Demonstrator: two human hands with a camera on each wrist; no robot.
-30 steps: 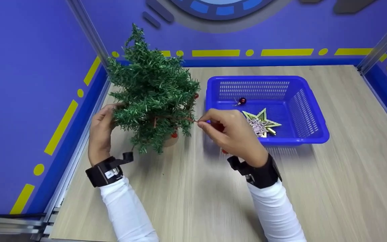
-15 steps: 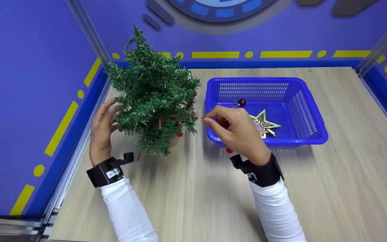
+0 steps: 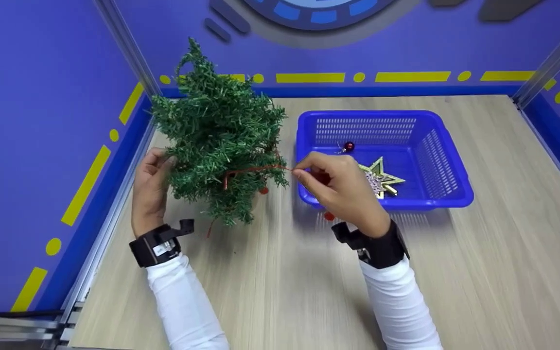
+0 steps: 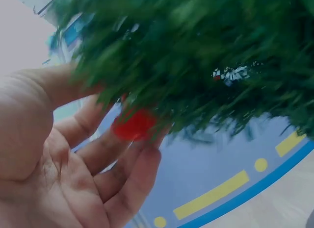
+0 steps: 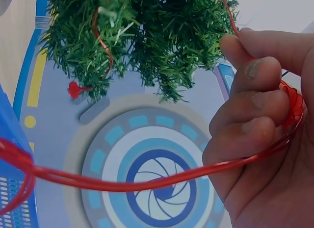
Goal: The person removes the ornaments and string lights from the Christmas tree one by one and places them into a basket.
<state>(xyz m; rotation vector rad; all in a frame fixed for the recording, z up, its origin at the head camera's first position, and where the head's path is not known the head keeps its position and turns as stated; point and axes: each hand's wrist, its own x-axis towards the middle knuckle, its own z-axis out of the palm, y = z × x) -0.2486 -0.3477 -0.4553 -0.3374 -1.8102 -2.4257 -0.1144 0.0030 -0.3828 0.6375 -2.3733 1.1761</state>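
A small green artificial Christmas tree stands at the left of the table, with thin red wire laid across its branches. My right hand pinches that wire between thumb and forefinger, just right of the tree. In the right wrist view, a red flower-shaped piece sits inside the curled fingers, and doubled wire trails away to the left. My left hand is at the tree's left side, its fingers loosely bent against the branches. A blurred red piece shows in front of those fingers; the thumb tip is hidden in foliage.
Right of the tree is a blue plastic basket. Inside lie a gold star, a pinkish glittery ornament partly behind my hand, and a small dark red ball. Blue panels border the table at the left and back.
My right hand moved slightly right over the past second, drawing the wire straighter across the tree's front. The tree's lower branches shifted slightly right. Left fingers spread, then came closer to the branches.
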